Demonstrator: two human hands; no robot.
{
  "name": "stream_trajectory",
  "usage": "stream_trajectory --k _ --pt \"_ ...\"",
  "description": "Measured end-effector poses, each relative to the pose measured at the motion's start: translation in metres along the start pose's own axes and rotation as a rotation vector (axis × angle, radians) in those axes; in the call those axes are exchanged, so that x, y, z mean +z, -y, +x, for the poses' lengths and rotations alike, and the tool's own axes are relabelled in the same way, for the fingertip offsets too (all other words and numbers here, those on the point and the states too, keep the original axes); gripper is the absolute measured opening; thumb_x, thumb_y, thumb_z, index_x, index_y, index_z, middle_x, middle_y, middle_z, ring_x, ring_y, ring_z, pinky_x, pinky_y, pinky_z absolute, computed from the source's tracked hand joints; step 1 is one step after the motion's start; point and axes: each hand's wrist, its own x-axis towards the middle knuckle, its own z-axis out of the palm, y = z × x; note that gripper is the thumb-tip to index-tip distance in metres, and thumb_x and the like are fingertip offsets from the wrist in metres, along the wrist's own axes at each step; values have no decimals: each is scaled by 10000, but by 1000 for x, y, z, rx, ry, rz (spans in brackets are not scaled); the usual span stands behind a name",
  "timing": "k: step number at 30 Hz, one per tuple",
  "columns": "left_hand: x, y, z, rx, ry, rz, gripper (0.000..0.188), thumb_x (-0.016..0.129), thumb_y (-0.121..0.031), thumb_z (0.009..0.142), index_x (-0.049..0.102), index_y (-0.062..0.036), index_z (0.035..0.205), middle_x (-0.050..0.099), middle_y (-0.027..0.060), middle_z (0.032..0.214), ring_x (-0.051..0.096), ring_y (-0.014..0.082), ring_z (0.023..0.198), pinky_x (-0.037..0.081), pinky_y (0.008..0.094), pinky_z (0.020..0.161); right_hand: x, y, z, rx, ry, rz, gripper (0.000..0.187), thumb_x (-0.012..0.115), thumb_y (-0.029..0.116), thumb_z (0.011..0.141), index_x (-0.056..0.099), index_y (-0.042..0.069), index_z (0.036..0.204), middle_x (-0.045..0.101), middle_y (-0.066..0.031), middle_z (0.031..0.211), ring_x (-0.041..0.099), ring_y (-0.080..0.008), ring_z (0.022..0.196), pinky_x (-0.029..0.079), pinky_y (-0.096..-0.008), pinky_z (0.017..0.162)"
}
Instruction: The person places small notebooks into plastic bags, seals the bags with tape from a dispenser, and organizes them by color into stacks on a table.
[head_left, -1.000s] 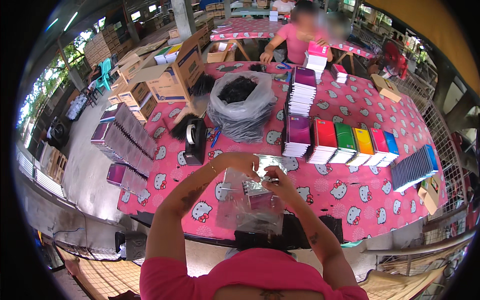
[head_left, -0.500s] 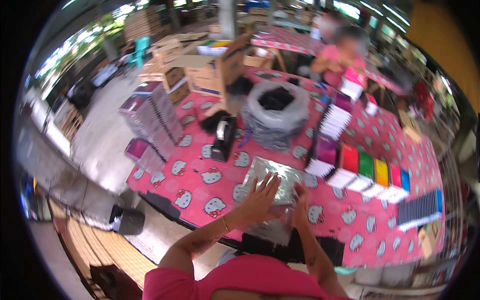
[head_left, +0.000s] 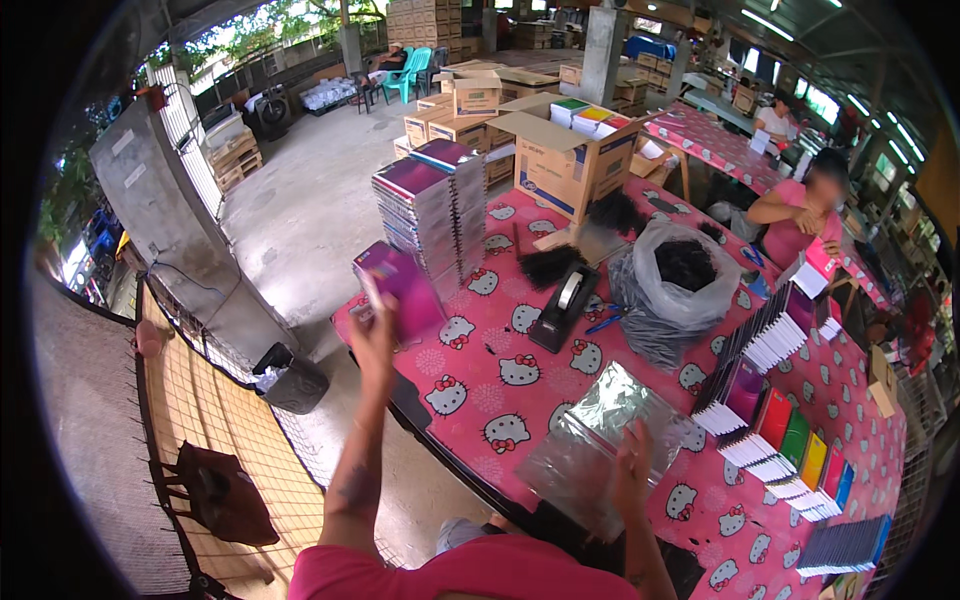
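Note:
At the near left of the table, my left hand is closed on the edge of a purple-covered notebook, which is a little blurred. Behind it rise two tall stacks of spiral notebooks with purple covers. Clear plastic bags lie flat and shiny before me at the table's near edge. Over their right side is my right hand, fingers stretched out and seen edge-on. Whether it also touches the plastic at the palm, I cannot tell.
A black tape dispenser stands mid-table beside a plastic sack of black coils. Rows of coloured notebooks fill the right side. An open carton sits behind. Across the table, a person in pink handles a notebook.
My left hand has left the plastic bags and reached out left to the purple notebook. The view has turned left. My right hand stays by the bags.

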Motion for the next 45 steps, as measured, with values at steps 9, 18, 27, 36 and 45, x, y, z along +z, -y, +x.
stream_trajectory --k 9,18,27,36,45 --pt "6 99 193 -43 -214 582 864 606 -783 743 718 65 863 698 231 777 695 315 732 525 410 673 -61 -60 -52 -76 -197 -389 444 601 191 954 485 18 1346 451 -169 1365 505 -326 1228 449 -403 988" --pt "177 13 -125 758 264 -29 399 530 -195 1002 488 35 1326 569 145 1216 604 225 1026 519 352 876 -312 -7 -110 96 -948 -966 583 672 114 846 452 90 1386 309 -234 1480 388 -442 1317 350 -518 1071" --pt "389 -109 -668 1234 1459 -243 584 658 -232 875 479 2 1379 397 274 1444 428 411 1315 361 472 1094 -572 -21 -140 347 -760 -1532 768 519 -25 789 305 110 1515 389 -147 1497 342 -341 1410 245 -538 1152" --pt "407 -165 -694 1320 1267 -312 367 599 -40 802 618 2 1166 649 124 893 642 268 808 523 381 767 -492 21 -211 -57 -984 -1103 341 630 -69 760 655 52 1078 586 -104 979 573 -303 982 465 -419 881" --pt "318 -114 -601 1193 1847 368 265 644 -301 876 650 -50 961 669 138 767 667 345 697 524 444 613 -422 -52 -186 -114 131 -576 326 614 -92 723 692 79 990 627 -104 1276 554 -320 1237 442 -467 1007"
